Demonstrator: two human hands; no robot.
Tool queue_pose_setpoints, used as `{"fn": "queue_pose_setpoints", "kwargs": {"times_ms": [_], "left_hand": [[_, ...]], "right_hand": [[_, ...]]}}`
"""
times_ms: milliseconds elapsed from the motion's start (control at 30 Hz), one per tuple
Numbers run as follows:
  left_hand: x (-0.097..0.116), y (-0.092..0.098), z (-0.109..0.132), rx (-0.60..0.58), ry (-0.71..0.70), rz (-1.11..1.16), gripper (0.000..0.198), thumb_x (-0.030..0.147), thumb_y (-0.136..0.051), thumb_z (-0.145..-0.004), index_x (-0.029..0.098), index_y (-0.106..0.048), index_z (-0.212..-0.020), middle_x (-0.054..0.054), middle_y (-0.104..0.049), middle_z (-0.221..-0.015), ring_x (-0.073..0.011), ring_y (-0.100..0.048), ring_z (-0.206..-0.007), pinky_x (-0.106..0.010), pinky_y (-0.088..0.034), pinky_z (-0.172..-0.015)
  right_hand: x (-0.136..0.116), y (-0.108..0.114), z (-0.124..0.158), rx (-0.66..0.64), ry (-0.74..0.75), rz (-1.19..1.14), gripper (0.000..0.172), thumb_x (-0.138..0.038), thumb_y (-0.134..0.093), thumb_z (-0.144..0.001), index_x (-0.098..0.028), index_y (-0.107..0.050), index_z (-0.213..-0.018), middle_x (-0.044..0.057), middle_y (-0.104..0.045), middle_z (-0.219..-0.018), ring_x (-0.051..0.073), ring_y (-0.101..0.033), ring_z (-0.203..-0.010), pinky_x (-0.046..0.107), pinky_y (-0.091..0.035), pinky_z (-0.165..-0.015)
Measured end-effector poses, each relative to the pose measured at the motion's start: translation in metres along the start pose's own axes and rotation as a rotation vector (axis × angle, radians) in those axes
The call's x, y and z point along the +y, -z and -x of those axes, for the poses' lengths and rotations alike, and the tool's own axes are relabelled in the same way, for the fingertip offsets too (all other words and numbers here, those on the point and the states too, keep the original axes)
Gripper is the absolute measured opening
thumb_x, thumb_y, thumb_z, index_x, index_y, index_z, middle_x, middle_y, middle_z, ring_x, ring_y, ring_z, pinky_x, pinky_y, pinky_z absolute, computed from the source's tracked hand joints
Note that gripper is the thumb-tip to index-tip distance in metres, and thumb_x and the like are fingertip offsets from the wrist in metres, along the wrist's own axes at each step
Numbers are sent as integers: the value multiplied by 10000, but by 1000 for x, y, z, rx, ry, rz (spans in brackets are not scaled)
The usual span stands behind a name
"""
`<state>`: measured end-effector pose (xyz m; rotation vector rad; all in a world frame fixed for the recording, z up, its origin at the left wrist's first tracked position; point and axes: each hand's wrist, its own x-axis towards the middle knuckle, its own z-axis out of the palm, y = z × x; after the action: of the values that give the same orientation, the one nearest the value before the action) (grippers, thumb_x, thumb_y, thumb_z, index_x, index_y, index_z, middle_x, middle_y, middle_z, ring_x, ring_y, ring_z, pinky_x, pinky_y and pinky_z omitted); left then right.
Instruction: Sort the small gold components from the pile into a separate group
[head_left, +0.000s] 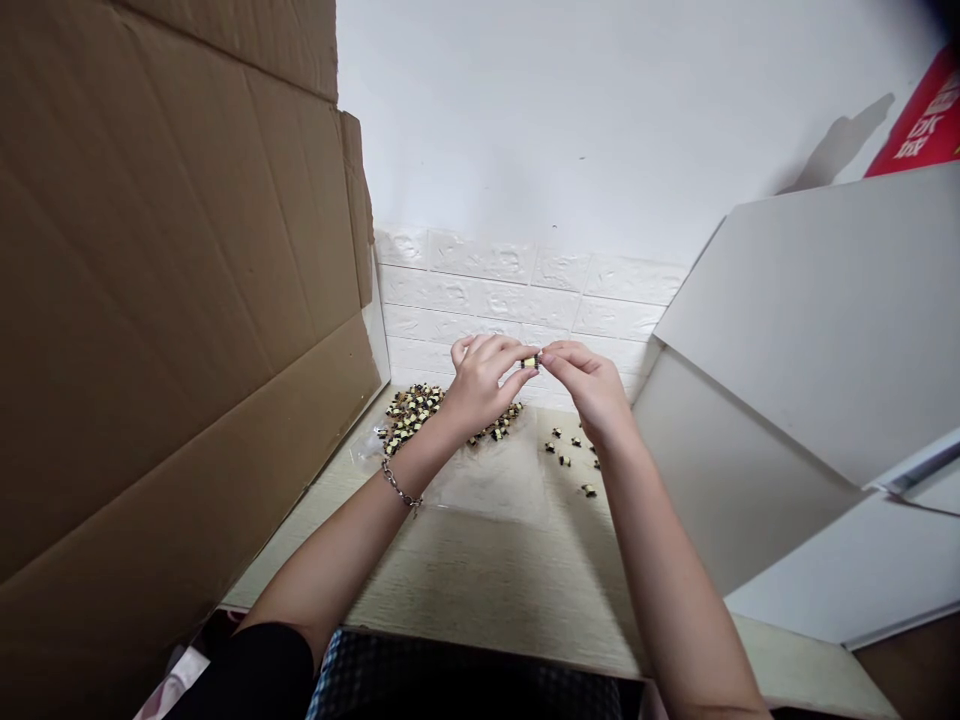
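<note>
"Head view, then: what do the hands have?"

"Left hand [480, 385] and right hand [589, 385] are together, their fingertips [547, 357] pinching one small component [530, 362] between them, a tiny yellow-banded block with dark ends."

"Where are the others like it?"

"Just past the left hand, a heaped pile of matching components [411, 418], knobbly and jumbled, sits on a clear plastic sheet [487, 480]. A few loose components [570, 450] lie well spread out beneath the right hand."

"Anything on the wrists?"

"A linked metal chain bracelet [397, 483] hangs on the left one."

"And farther out?"

"Pale wood-grain tabletop [480, 580], with dark checked fabric [465, 680] at its near edge. Behind it is an embossed white foam-brick wall panel [517, 290]. A corrugated brown cardboard flap [172, 300] rises on the left, a smooth white board [810, 330] on the right, and a red printed box [922, 120] shows in the far corner."
</note>
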<state>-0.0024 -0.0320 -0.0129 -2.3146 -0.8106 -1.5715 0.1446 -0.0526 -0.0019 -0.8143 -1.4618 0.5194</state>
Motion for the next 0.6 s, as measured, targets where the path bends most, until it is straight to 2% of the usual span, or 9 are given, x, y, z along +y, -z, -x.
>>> {"fn": "queue_pose_setpoints", "kwargs": {"times_ms": [600], "left_hand": [[1, -2, 1, 6, -2, -11, 188, 341, -503, -794, 266, -565, -955, 20, -595, -892, -126, -507, -902, -323, -224, -866]], "right_hand": [[-1, -6, 1, 18, -74, -60, 89, -260, -593, -656, -198, -614, -596, -13, -587, -749, 123, -530, -785, 292, -381, -803]]}}
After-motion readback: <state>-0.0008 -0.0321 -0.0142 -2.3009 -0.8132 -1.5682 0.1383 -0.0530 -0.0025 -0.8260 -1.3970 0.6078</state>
